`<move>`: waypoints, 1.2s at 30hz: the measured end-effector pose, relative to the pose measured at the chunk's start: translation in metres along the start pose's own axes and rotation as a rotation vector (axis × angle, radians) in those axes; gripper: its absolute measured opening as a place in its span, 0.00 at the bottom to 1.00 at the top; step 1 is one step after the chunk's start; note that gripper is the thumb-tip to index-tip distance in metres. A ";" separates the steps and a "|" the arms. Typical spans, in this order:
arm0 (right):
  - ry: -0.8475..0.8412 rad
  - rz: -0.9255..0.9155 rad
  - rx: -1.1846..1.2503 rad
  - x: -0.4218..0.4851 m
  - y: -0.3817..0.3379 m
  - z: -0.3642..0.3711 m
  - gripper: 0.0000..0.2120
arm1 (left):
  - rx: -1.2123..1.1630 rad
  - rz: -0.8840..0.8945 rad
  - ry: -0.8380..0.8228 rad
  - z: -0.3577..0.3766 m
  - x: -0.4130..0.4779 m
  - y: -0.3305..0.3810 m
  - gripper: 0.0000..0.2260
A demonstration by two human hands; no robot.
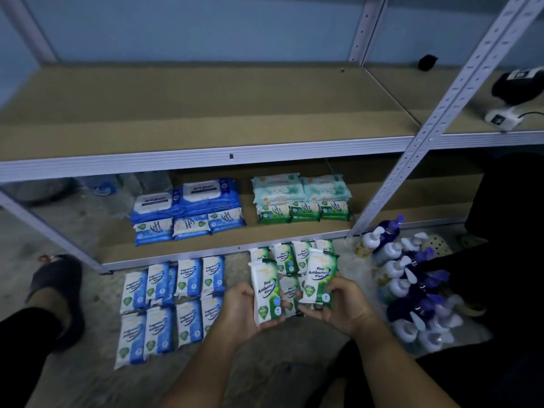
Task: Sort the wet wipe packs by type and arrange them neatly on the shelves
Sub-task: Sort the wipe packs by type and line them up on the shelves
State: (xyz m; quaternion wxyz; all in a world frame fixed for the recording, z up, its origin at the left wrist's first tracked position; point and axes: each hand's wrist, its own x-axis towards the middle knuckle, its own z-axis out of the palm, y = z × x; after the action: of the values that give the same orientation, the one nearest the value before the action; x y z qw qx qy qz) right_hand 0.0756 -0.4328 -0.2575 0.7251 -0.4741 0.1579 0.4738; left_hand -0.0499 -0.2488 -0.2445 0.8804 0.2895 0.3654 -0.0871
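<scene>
Bare forearms filled the bottom of my view, each hand curled round one glossy plastic pack. My left hand (pixel 241 307) gripped the first pine pack (pixel 266 290), flat, white and green, upright by its lower half. My right hand (pixel 344 304) held the second pine pack (pixel 319 278) by its bottom edge, tilted slightly. Below them, green floor packs (pixel 284 256) lay in rows on rough grey concrete, partly covered by my hands, so I could not count them. Blue floor packs (pixel 173 301) lay in rows to the left. On the brown board of the lower shelf (pixel 247 228), stacked blue shelf packs (pixel 188 210) sat apart from pale mint packs (pixel 300 191), which had small green ones in front. Pump bottles (pixel 412 290), white and purple, clustered at right, labels unreadable. On the upper shelf (pixel 206 113), a dark object (pixel 518 83) was blurred and cut off by the frame.
</scene>
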 end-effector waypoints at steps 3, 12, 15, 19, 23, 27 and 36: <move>0.090 -0.040 -0.083 0.005 0.001 0.001 0.17 | 0.012 0.024 0.040 0.000 0.003 0.000 0.35; 0.318 -0.305 -0.295 0.012 0.012 -0.010 0.24 | 0.440 0.082 0.085 0.005 0.008 -0.005 0.17; 0.341 -0.345 -0.342 0.009 0.008 -0.013 0.32 | 0.619 0.149 0.134 0.008 0.009 -0.007 0.15; 0.296 -0.422 -0.582 0.003 -0.004 -0.015 0.31 | 0.796 0.274 0.127 0.003 0.021 -0.014 0.24; 0.342 -0.427 -0.662 0.003 -0.012 -0.016 0.25 | 0.876 0.440 0.176 0.012 0.022 -0.014 0.32; 0.400 -0.404 -0.625 0.007 -0.011 -0.025 0.25 | 0.896 0.434 0.219 0.010 0.033 -0.018 0.22; 0.536 -0.371 -0.669 0.024 -0.018 -0.056 0.25 | 0.898 0.375 0.219 0.011 0.064 -0.029 0.23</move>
State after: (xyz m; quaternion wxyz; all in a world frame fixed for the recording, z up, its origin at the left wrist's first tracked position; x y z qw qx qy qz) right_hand 0.1148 -0.4682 -0.2925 0.5386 -0.8078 0.0906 0.2218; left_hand -0.0081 -0.2749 -0.2953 0.6260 0.7081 0.3236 -0.0450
